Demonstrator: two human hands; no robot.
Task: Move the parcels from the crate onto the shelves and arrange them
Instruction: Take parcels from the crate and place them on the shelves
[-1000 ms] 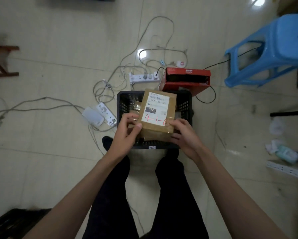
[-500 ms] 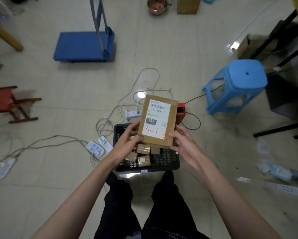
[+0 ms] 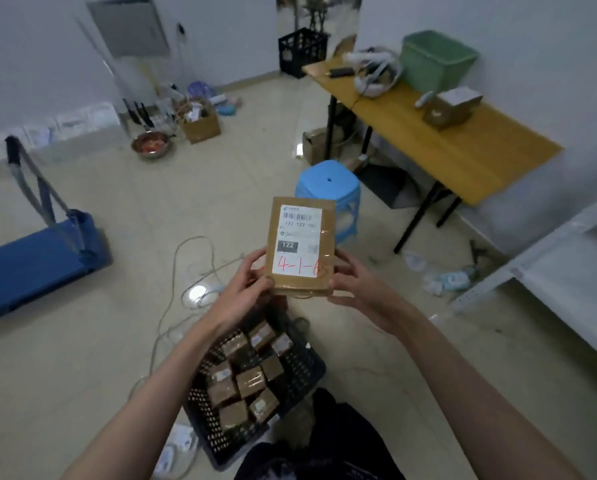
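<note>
Blue stool (image 3: 328,188) beside wooden table (image 3: 463,147) — green bin (image 3: 435,60) on it — blue trolley (image 3: 37,261) left.

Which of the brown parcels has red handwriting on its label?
The large flat parcel, held up by the left hand and right hand. Its white label reads 4-1-6 in red; the small parcels in the black crate show none.

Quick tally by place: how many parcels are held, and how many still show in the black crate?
held parcel, between left hand and right hand: 1
crate parcels showing in the black crate: 9 (any underneath are hidden)
Total: 10
</note>
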